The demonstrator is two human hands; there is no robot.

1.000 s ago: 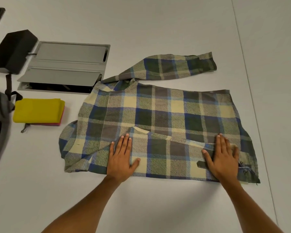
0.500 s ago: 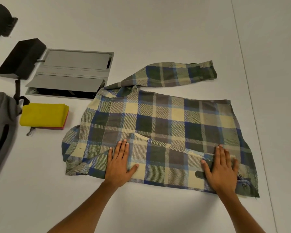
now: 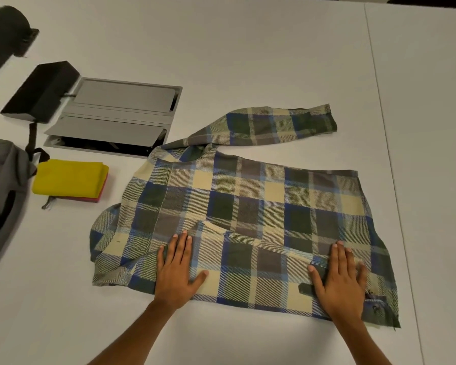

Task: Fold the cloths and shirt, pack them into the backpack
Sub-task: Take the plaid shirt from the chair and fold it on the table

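Note:
A plaid shirt in blue, green and cream lies spread on the white table, its near part folded over. One sleeve stretches out at the far side. My left hand presses flat on the folded near edge at the left. My right hand presses flat on the same fold near the right end, by the cuff. Left of the shirt sits a folded yellow cloth stacked on a red cloth. The grey backpack lies at the left edge, partly out of view.
A grey metal cable hatch is set into the table behind the cloths, its lids ajar. A black box stands beside it, and a dark cylinder at the far left. A table seam runs along the right.
Both hands stay flat on the folded near edge and have slid slightly towards me. The camera view has shifted, so everything sits a little lower and further right.

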